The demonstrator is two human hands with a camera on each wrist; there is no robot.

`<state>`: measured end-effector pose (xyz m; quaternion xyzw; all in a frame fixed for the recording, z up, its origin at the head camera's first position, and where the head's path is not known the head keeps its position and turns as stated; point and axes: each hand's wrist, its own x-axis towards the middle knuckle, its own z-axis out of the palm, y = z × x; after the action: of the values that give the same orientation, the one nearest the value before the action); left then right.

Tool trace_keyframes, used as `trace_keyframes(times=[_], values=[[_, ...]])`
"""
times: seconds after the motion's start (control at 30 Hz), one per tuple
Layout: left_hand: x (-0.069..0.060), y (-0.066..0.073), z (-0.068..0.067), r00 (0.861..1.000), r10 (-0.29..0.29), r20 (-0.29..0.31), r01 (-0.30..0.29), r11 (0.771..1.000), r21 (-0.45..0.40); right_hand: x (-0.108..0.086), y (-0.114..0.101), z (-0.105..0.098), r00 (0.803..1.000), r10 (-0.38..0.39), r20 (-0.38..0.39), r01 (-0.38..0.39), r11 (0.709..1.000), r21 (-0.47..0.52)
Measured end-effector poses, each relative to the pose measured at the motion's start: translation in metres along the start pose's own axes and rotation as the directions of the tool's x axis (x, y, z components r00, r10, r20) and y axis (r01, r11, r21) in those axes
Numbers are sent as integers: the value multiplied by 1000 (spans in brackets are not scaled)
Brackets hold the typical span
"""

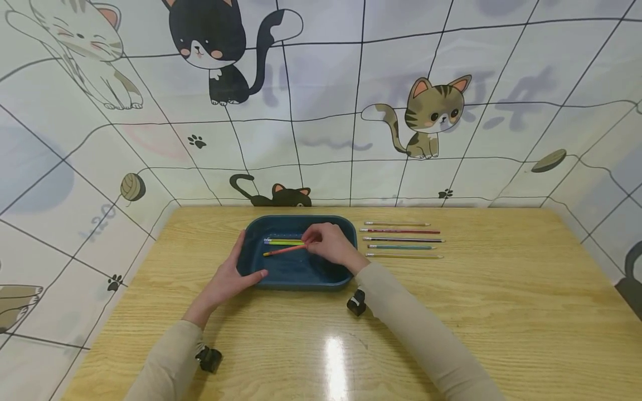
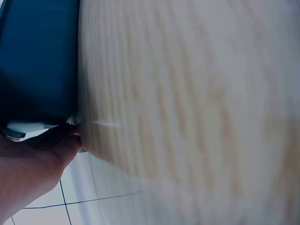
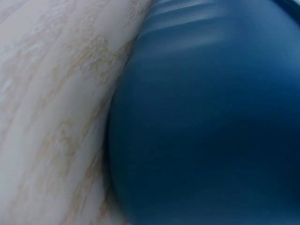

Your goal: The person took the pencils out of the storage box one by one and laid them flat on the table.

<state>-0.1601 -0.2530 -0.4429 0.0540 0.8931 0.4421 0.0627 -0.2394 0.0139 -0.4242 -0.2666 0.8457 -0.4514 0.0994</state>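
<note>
In the head view, a dark blue tray stands on the table, also filling much of the right wrist view. The left hand holds its left end, fingers along the outer wall and thumb across the front rim. Over the tray's right half, the right hand pinches the far end of an orange-red pencil. That pencil slants toward the left, its eraser end low in the tray. Behind it lie yellow-green pencils, their right ends hidden by the right hand.
Right of the tray, several pencils lie roughly parallel in a column on the wooden table. A cat-patterned sheet rises behind the table and along both sides. Small black cameras sit at the wrists.
</note>
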Motion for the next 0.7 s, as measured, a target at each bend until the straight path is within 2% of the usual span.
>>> trace_keyframes(times=[0.17,0.43,0.7], values=[[0,0,1,1000,5,-3,-5,1000,-3,-4,-3,-2,996,-17,-86,22,998,51],[-1,0,1,1000,2,-3,-2,1000,-1,-9,-6,-4,981,-37,-192,51,996,69],[-2,2,0,1000,-10,-5,10,1000,-2,-20,-9,-11,944,-109,-310,122,992,21]])
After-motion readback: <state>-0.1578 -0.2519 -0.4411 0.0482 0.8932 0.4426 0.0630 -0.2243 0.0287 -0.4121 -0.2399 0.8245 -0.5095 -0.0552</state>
